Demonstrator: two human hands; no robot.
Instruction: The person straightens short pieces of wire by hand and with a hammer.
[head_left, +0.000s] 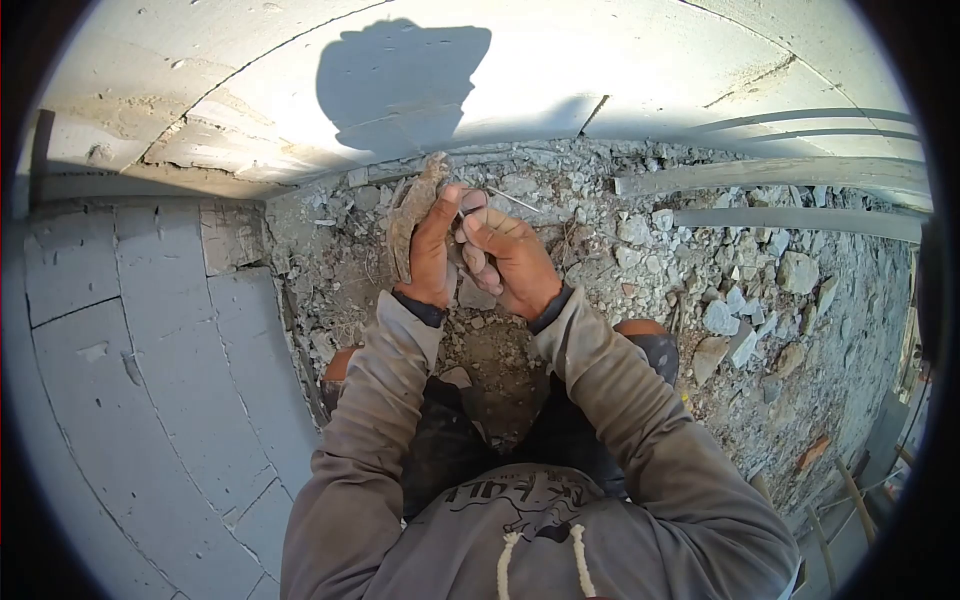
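**Left hand [430, 255] and right hand [518, 265] work close together over rough rubble [590, 225]**

The hands nearly meet at the upper centre of the frame. The right hand's fingers are curled in, thumb and forefinger drawn together; whether they pinch anything I cannot tell. The left thumb points up, and a dusty brown piece [405, 228] lies along that hand's outer side; its fingers are hidden, so its grip cannot be judged.

A thin white stick [518, 202] shows just beyond the right hand, perhaps held, perhaps on the ground. If it is held, a slack pinch could lose it among the pale chips, where it would be hard to spot. The brown piece could slip if only lightly supported. With bare fingers so close, a sharp edge might nick one. The person squats, and loose ground between the knees [645, 328] could upset their balance.
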